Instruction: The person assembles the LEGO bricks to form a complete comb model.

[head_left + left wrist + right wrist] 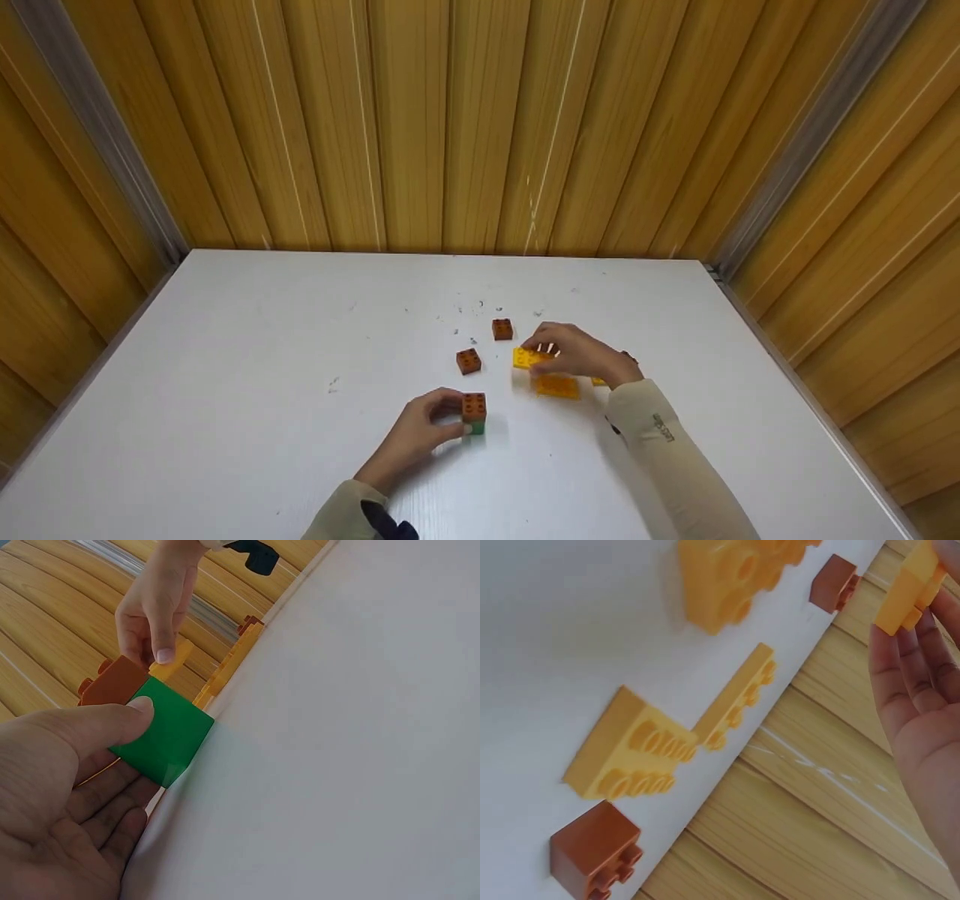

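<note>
My left hand (424, 427) holds a small stack of toy building bricks on the white table. A brown brick (474, 405) sits on top of a green brick (172, 731). In the left wrist view the thumb lies across the green face. My right hand (574, 351) pinches a yellow brick (523, 358) just above the table, to the right of the stack; its studs show in the right wrist view (907, 596). Beneath that hand an orange-yellow brick (557, 387) lies on the tabletop. Two loose brown bricks, one nearer (469, 361) and one farther (502, 329), rest beyond the stack.
Another yellow brick (598, 381) is partly hidden by the right wrist. The right wrist view shows several yellow bricks (634, 746) and a brown brick (592, 847) spread about. Small dark marks dot the tabletop (300, 315). Wood-patterned panels (412, 127) rise behind it.
</note>
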